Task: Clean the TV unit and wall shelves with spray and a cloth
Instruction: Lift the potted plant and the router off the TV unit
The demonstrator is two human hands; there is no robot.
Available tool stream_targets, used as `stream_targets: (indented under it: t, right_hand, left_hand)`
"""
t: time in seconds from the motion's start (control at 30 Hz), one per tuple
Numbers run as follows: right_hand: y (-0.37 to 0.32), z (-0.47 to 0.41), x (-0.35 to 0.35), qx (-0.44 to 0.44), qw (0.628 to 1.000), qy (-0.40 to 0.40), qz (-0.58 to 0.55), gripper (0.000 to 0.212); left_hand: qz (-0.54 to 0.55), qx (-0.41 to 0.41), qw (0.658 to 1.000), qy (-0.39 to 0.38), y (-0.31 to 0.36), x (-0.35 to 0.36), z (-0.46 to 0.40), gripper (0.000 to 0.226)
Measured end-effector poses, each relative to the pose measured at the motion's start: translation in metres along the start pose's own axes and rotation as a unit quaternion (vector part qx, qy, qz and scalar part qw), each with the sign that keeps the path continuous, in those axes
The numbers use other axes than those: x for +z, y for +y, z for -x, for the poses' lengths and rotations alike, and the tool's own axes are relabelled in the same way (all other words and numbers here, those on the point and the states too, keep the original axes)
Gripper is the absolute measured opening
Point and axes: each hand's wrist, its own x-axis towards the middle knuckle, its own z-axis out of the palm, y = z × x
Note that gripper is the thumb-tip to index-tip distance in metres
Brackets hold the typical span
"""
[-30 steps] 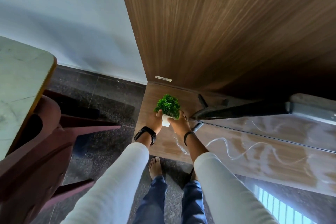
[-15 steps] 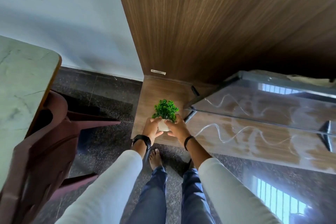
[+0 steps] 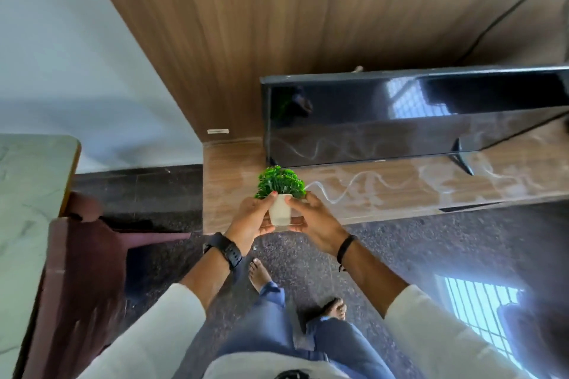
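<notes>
Jeans and two bare feet (image 3: 334, 307) fill the bottom centre of my feed, standing on a dark speckled floor (image 3: 431, 243) that mirrors a barred window at lower right. White sleeves run up from both bottom corners to the hands. My left hand (image 3: 250, 218), with a black watch (image 3: 226, 251) on its wrist, and my right hand (image 3: 314, 218), with a thin black band (image 3: 345, 248), hold a small potted plant (image 3: 280, 191) between them at mid-frame. The fingers of both hands curl round its white pot, thumbs near the rim and fingers under the base, with the green leaves standing upright above. I see the pot held in the air over the front edge of the TV unit (image 3: 400, 188), near its left end.

At lower left I make out a dark red chair (image 3: 83, 271), and above it the corner of a pale marble-look table (image 3: 30, 194).

The unit's wood-grain top is low and glossy, and I can see wavy whitish smears (image 3: 348, 191) trailing across it toward the right edge of the frame. A black television (image 3: 400, 114) stands on it on thin black legs, its screen reflecting the smears and a window. Behind it a brown wood panel (image 3: 277, 24) rises to the top of the frame, with a small white label (image 3: 218, 131) near its base. A dark cable (image 3: 508, 9) hangs at upper right. A plain pale wall (image 3: 61, 55) occupies the upper left.
</notes>
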Motion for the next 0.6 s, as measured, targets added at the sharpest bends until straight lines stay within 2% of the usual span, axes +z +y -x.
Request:
stream_targets:
  t: [0.17,0.23,0.33,0.43,0.6]
  right_hand:
    - [-0.006,0.06,-0.048,-0.073,0.996,0.032,-0.031,0.02]
    - [-0.002,0.085,-0.077,-0.099,0.992,0.052,-0.057,0.015]
    - [0.009,0.122,-0.13,-0.118,0.982,0.106,-0.104,0.022]
    - [0.022,0.162,-0.184,-0.137,0.97,0.158,-0.128,0.034]
    - [0.041,0.22,-0.268,-0.176,0.944,0.22,-0.172,0.029]
  left_hand:
    - [-0.005,0.048,0.999,-0.024,0.005,0.068,0.041,0.038]
    - [-0.014,0.062,0.997,-0.04,0.003,0.105,0.056,0.033]
    - [-0.041,0.084,0.993,-0.077,-0.004,0.169,0.08,0.024]
    - [-0.066,0.075,0.987,-0.125,-0.019,0.231,0.099,0.029]
    - [-0.099,0.062,0.974,-0.194,-0.044,0.329,0.125,0.036]
